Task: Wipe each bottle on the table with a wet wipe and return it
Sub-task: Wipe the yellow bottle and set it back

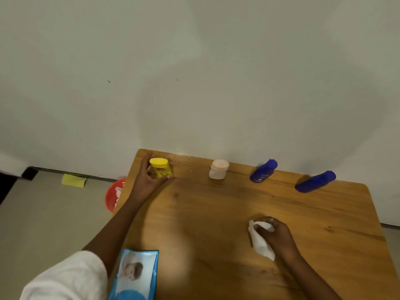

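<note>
Along the far edge of the wooden table (216,213) stands a row of bottles: a yellow bottle (161,168) at the left, a pale pink one (219,169), a small blue one (263,171) and a larger blue one (315,181) at the right. My left hand (149,177) is wrapped around the yellow bottle, which stands on the table. My right hand (276,234) rests near the table's middle right and holds a crumpled white wet wipe (260,242).
A blue pack of wet wipes (135,276) lies at the table's near left edge. On the floor left of the table sit a red bowl (112,197) and a yellow sponge (73,180). A white wall rises right behind the bottles.
</note>
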Tool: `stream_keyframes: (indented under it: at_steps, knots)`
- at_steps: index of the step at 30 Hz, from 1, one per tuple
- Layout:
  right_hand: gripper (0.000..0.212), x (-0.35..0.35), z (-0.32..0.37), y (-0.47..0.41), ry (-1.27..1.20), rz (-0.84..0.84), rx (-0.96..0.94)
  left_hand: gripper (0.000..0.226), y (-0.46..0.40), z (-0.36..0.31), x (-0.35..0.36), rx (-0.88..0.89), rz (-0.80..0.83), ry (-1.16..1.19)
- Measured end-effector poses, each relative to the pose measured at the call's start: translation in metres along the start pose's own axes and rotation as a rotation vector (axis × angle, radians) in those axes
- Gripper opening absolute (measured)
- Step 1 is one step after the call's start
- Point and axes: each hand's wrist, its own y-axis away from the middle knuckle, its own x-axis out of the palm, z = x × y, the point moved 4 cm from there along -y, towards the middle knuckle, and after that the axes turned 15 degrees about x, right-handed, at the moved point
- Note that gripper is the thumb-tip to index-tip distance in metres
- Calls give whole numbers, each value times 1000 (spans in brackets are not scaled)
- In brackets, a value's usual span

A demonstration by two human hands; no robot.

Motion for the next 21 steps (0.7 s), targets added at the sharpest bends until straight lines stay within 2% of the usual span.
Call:
stream_keyframes:
  at_steps: [4,6,8,10,12,13,16,18,19,20,21]
  knots:
    - [11,-10,-9,24,-208,2,101,36,-9,-7,5,50,-4,21]
    - [16,-15,-13,39,-298,19,146,21,-3,-17,8,33,-38,70]
    - [21,-22,-12,58,-451,62,221,11,12,-35,15,-41,-104,217]
    - [29,-30,-4,79,-640,121,286,17,31,-58,27,-209,-149,519]
    - [34,-45,8,109,-791,167,286,25,52,-89,39,-336,-111,872]
    - [37,-55,15,125,-852,179,257,27,63,-106,41,-356,-75,973]
    - [51,-86,24,173,-920,151,103,23,92,-151,43,-321,35,1087]
    - [82,-99,23,202,-858,81,60,23,108,-171,42,-292,72,1082]
    - [88,-101,22,215,-829,60,61,27,115,-180,41,-282,85,1058]
    - [76,-100,22,225,-816,55,59,33,123,-185,43,-280,91,1020]
    - [52,-98,27,238,-812,75,38,38,130,-192,45,-270,104,988]
